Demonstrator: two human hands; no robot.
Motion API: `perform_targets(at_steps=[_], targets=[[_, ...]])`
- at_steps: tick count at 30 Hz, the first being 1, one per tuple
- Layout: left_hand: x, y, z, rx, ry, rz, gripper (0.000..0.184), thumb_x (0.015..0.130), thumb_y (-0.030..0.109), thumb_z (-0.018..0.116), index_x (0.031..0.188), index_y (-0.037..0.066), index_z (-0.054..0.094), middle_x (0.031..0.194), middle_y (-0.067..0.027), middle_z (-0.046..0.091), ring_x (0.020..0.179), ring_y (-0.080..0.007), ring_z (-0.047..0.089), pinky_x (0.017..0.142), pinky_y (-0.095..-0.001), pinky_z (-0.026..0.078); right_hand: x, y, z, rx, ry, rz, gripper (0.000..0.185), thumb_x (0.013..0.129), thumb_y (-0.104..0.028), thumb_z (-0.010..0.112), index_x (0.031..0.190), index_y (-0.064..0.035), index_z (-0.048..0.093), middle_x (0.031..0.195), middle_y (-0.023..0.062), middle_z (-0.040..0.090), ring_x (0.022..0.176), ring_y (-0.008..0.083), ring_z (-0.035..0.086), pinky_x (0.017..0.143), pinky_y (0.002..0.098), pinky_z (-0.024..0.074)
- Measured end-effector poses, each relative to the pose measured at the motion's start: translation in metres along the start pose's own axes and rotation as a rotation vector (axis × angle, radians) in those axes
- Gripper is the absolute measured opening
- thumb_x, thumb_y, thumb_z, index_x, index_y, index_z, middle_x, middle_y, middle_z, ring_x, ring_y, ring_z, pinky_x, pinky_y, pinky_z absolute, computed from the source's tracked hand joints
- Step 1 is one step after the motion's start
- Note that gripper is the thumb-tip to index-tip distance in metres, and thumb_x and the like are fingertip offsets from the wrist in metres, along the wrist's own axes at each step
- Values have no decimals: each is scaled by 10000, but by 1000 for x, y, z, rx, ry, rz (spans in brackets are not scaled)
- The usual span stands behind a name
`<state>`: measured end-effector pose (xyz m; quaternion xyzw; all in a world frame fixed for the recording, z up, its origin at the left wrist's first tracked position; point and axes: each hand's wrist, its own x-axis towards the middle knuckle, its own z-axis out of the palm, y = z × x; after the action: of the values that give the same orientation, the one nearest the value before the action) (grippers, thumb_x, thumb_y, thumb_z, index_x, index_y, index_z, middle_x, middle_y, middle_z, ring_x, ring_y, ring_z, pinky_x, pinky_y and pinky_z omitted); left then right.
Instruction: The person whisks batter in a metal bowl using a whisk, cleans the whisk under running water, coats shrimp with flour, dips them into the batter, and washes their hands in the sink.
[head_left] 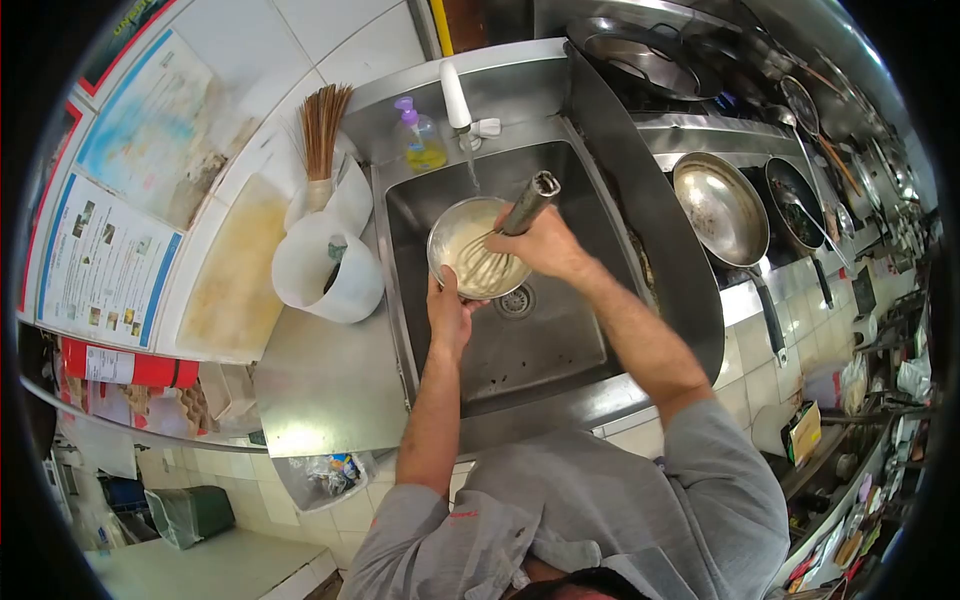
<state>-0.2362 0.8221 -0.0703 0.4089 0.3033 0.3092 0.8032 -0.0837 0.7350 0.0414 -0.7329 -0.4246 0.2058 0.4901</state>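
Observation:
Over the sink basin (530, 360), my left hand (450, 312) grips the lower left rim of a metal bowl (436, 240). Pale, creamy batter (466, 236) lies inside the bowl. My right hand (545, 243) is closed around the handle of a whisk (530, 204), whose wires dip into the batter. The whisk leans, its handle end up and to the right. Water runs from the white faucet (455, 95) just above the bowl's far rim. Below the bowl, the drain (515, 300) shows in part.
Left of the sink stand a white container (328, 272) and a stick brush (322, 130). A soap bottle (420, 137) with a purple pump sits behind the basin. On the stove at right are a frying pan (720, 208) and a smaller dark pan (795, 200).

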Motion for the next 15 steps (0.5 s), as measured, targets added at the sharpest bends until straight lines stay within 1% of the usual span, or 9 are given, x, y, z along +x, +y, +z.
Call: perform_targets(at_steps=[1, 2, 5, 6, 9, 10, 11, 13, 15], targets=[[0, 2, -2, 8, 6, -3, 379, 969, 335, 397, 1239, 69, 382, 1058, -116, 584, 770, -204, 637, 548, -299, 548, 2, -2, -9, -101, -99, -97, 224, 683, -165, 732, 778, 5, 621, 708, 92, 634, 648, 159, 602, 625, 315, 481], [-2, 2, -2, 6, 11, -2, 379, 969, 335, 397, 1239, 69, 382, 1058, -116, 584, 770, -204, 637, 548, -299, 548, 7, -6, -19, -192, -125, -74, 218, 678, -161, 733, 782, -7, 619, 696, 80, 626, 649, 168, 603, 626, 312, 481], [-7, 1, 8, 16, 10, -13, 377, 971, 331, 392, 1241, 69, 380, 1045, -111, 592, 763, -200, 636, 544, -299, 548, 20, -6, -22, -270, -57, -166, 250, 681, -193, 750, 800, -14, 622, 683, 74, 621, 655, 168, 605, 631, 306, 483], [-8, 1, 14, -7, 12, -5, 378, 971, 330, 392, 1242, 68, 380, 1043, -112, 593, 765, -202, 637, 544, -300, 548, 22, -1, -14, -233, 45, -197, 291, 690, -234, 764, 826, -15, 628, 722, 80, 630, 699, 168, 608, 656, 297, 485], [-4, 0, 19, -38, -7, -11, 394, 965, 336, 410, 1263, 80, 375, 1064, -103, 586, 790, -202, 632, 550, -307, 545, 5, -14, 1, -60, 35, -182, 304, 701, -248, 766, 850, -16, 635, 795, 86, 637, 762, 166, 607, 693, 298, 483], [-4, 0, 15, -42, -20, -32, 412, 959, 342, 427, 1281, 92, 370, 1088, -93, 577, 813, -198, 626, 556, -313, 542, 5, -7, 2, -83, -77, -122, 306, 699, -236, 772, 873, -21, 642, 851, 82, 636, 810, 155, 597, 724, 299, 476], [-5, 0, 12, -41, -18, -33, 412, 959, 342, 427, 1281, 92, 370, 1088, -93, 577, 813, -198, 626, 556, -313, 542, 7, -2, -2, -81, -79, -121, 306, 699, -236, 772, 873, -21, 642, 851, 82, 636, 810, 155, 597, 724, 299, 476], [-8, 5, 11, 14, 21, -28, 375, 969, 328, 403, 1241, 71, 389, 1035, -108, 595, 773, -202, 635, 557, -301, 546, 13, 0, -15, 95, -388, -163, 319, 689, -235, 785, 881, -23, 644, 850, 70, 635, 803, 142, 590, 733, 295, 472], [-10, -3, 11, 28, 17, -42, 374, 968, 327, 407, 1241, 73, 389, 1035, -108, 595, 777, -198, 636, 558, -298, 545, 22, -1, -20, 63, -398, -138, 330, 675, -233, 794, 889, -29, 648, 842, 59, 633, 796, 138, 587, 731, 287, 470]])
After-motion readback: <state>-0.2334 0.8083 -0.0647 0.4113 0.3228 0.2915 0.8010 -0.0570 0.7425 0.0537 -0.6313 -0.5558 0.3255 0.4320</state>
